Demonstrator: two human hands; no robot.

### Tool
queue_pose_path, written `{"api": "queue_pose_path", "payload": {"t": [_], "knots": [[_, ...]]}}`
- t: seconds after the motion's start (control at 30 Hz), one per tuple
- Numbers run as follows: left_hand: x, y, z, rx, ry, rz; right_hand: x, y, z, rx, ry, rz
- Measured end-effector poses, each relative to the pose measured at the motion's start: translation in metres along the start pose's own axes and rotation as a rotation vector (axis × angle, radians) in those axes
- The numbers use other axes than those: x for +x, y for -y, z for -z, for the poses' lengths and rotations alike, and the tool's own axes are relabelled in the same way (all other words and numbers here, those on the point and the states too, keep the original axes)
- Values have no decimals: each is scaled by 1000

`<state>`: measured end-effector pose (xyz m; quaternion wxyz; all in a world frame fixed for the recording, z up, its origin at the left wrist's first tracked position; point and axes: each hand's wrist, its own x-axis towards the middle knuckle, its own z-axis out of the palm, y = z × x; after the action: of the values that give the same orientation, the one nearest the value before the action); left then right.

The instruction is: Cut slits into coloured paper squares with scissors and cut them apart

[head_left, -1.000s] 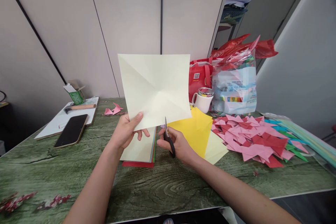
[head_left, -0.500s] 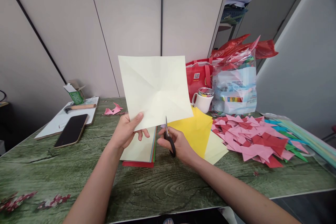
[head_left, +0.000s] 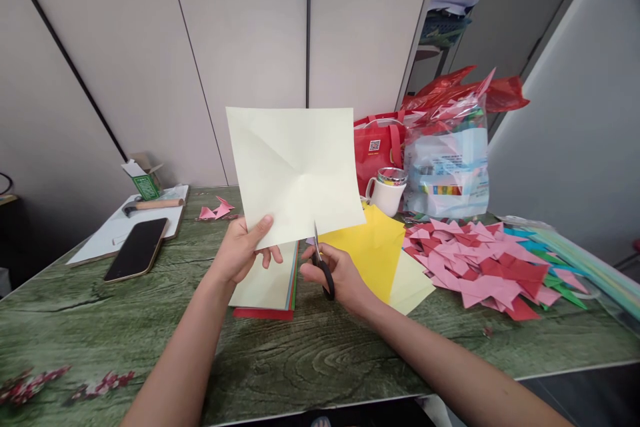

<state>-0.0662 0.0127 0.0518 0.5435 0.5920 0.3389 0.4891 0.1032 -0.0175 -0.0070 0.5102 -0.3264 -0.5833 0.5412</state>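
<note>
Left hand [head_left: 240, 250]: clamped on the cream sheet [head_left: 300, 167] by its lower left corner, thumb in front, fingers behind. Right hand [head_left: 340, 271]: closed around the black handles of the scissors [head_left: 327, 275]; finger seating in the loops is partly hidden.

Key relation: scissors vs the sheet's lower edge. Long axis of the scissors runs from the handles, low and slightly right, up and away to the tip, so roughly square to that edge. Tip overlaps the edge at about its middle. Can't tell if paper sits between the blades or the tip just passes in front, nor how far the blades are spread. Lower edge slopes up to the right. Sheet lies up and forward of both hands, held off the bench [head_left: 280, 367], face toward the person. Looks near square, so no clear long axis; faint creases meet near its centre. Left is the nearer hand to the sheet (in contact); right reaches it through the scissors only.

Below the left hand: paper stack [head_left: 263, 288], cream on top, coloured edges along its right side, red at the end facing the bench's near edge. Right of the right hand: yellow paper [head_left: 373, 250], over a pale sheet [head_left: 415, 285]. Further toward the bench's right end: pile of folded pieces [head_left: 490, 260], mostly pink and red. White mug [head_left: 387, 199] behind the yellow paper, toward the far edge. Phone [head_left: 136, 250] well left, toward the bench's far left corner.
</note>
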Motion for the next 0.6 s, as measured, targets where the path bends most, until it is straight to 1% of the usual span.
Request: {"api": "queue_pose_path", "payload": {"t": [0.6], "knots": [[0,0,0,-4,-8,6,0,0,-1,-43,-56,-61]]}}
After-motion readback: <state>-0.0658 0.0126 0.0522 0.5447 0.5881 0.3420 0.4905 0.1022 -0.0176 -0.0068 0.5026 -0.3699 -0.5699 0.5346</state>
